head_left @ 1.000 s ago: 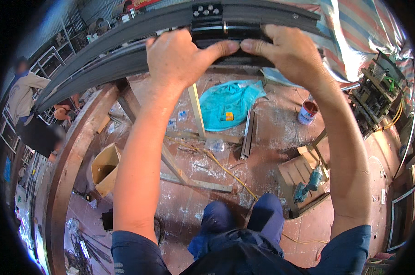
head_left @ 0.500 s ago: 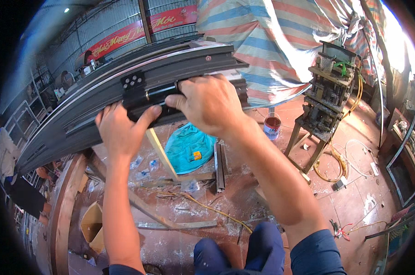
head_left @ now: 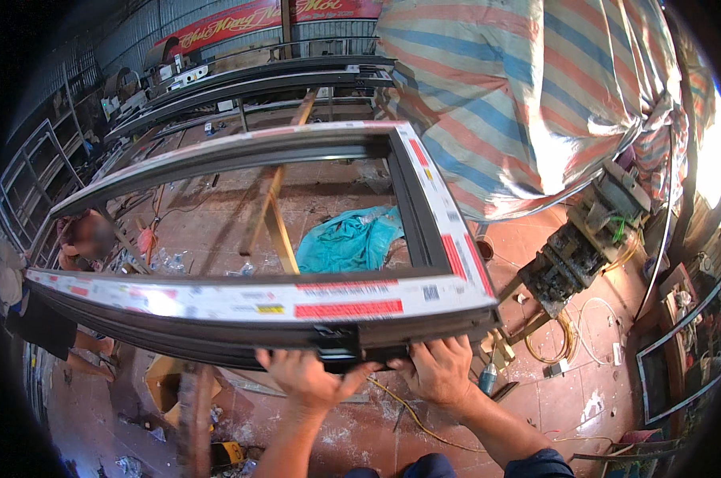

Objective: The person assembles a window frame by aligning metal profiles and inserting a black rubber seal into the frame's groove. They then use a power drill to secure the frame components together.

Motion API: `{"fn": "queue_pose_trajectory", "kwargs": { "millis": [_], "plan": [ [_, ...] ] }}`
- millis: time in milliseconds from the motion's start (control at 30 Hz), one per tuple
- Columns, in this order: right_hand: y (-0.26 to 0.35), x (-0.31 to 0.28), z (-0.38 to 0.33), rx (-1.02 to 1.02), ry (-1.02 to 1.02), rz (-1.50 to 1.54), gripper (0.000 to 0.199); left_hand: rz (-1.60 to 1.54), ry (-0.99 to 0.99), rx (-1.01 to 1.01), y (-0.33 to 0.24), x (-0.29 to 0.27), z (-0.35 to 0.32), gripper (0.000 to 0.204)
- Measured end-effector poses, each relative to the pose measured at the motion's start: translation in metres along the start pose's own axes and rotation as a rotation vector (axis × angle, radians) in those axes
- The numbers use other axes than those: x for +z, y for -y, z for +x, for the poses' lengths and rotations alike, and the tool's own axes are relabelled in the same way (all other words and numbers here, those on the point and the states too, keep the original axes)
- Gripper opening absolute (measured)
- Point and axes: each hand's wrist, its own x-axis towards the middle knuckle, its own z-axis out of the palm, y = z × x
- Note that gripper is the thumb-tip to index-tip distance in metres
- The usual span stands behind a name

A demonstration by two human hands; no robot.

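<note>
Red-brown floor tiles [head_left: 568, 406] spread all around us in a busy workshop. Our left hand [head_left: 305, 378] and right hand [head_left: 436, 373] are near each other, partly closed on the near edge of a big dark metal frame [head_left: 177, 333]. Our fingers bend against its side and our thumbs point toward each other; part of the grip is hidden, so we cannot tell how far the fingers wrap. The frame is up off the floor, wide face up, with its near right corner beside our right hand. We seem to use both hands because it is long and looks heavy. A black fitting [head_left: 338, 341] sits on the near edge, about where our hands meet. White film [head_left: 233, 299] with red marks covers the top face, maybe to stop scratches. At the frame's near left corner is a person [head_left: 46, 331]; we cannot tell if they hold it too. Through the opening we see a teal cloth [head_left: 348, 243] on the floor and a slanting wooden strip [head_left: 281, 239]. Past the far edge lie long dark bars [head_left: 257, 92]. Past the right edge are a striped sheet [head_left: 528, 95], likely hung as a cover, and a grimy machine [head_left: 576, 255], with a yellow hose [head_left: 566, 341] coiled nearby, perhaps to keep it tidy.
</note>
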Motion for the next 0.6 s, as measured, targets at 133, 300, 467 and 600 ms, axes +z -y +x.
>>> {"fn": "queue_pose_trajectory", "kwargs": {
  "millis": [133, 300, 467, 600],
  "plan": [
    [-0.016, -0.043, 0.004, -0.076, 0.298, 0.083, 0.039, 0.007, 0.021, 0.0, -0.003, -0.003, 0.01, 0.085],
    [-0.095, -0.102, -0.01, 0.442, 0.211, 0.79, 0.029, -0.021, 0.237, -0.131, -0.008, -0.009, -0.001, 0.091],
    [-0.18, -0.012, 0.15, 0.998, 0.022, 0.667, 0.04, 0.009, 0.156, -0.073, -0.001, -0.002, -0.004, 0.092],
    [-0.281, 0.103, 0.197, 0.844, 0.203, 0.65, 0.067, -0.07, 0.237, -0.043, -0.013, -0.001, -0.003, 0.093]
  ]
}}
